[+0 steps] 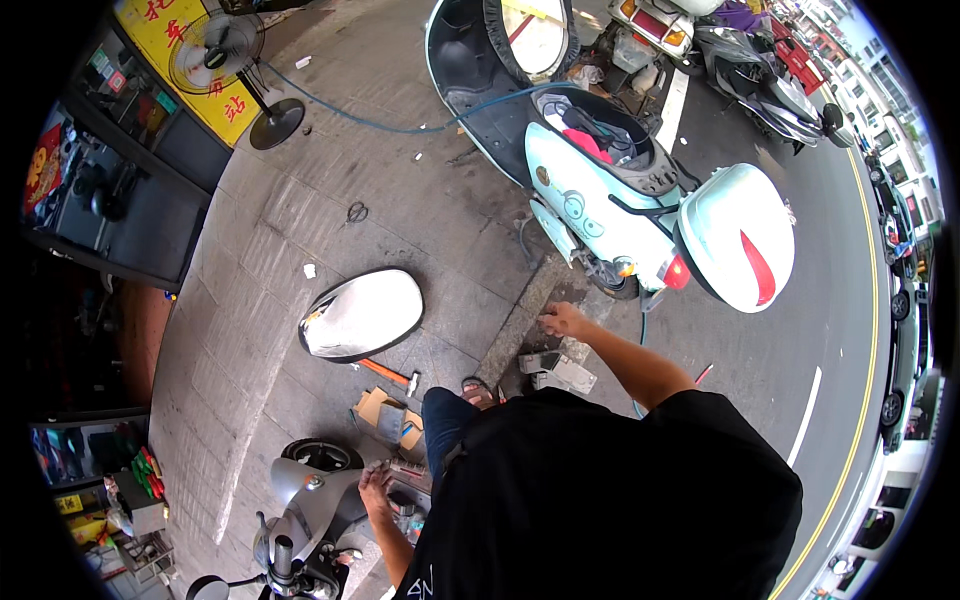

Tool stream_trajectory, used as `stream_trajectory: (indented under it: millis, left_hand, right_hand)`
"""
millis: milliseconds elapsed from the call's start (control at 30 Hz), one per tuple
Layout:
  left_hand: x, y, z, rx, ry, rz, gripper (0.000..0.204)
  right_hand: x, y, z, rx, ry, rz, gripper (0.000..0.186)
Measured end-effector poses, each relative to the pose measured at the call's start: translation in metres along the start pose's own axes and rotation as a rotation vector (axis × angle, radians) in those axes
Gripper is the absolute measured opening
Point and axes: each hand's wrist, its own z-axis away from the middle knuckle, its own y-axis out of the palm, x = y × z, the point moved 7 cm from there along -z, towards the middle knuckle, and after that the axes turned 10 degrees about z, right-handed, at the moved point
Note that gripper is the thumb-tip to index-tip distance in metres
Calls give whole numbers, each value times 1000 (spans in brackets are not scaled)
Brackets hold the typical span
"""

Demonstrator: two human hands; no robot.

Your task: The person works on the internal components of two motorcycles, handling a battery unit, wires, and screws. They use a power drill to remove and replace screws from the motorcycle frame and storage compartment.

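My right hand reaches out over the kerb behind a mint-green scooter. Its fingers are drawn together; anything between them is too small to make out. The scooter's seat is off, showing an open storage well with cloth and cables inside. My left hand is low beside a silver-grey scooter, close to small tools and parts on its footboard. Those fingers look loosely bent and apart, with nothing visible in them. Left of my knee lie a hammer and an open cardboard box.
A white scooter seat rests on the paving. Grey blocks sit by my foot. A blue hose crosses the pavement near a standing fan. Other scooters are parked ahead, and the road runs along the right.
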Motion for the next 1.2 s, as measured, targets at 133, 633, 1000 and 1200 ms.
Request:
stream_trajectory:
  millis: [133,633,1000,1200]
  left_hand:
    - [27,-29,-14,62,-161,93,23]
    - [-70,129,-165,172,69,-70,26]
    - [-117,247,-94,331,140,-311,31]
    - [29,99,-80,134,-192,-302,30]
  right_hand:
    - [-66,8,15,-10,176,-98,22]
    - [39,-129,5,-340,-129,79,31]
    - [180,-295,3,-812,-32,1288,88]
    - [127,-330,25,-811,155,1062,110]
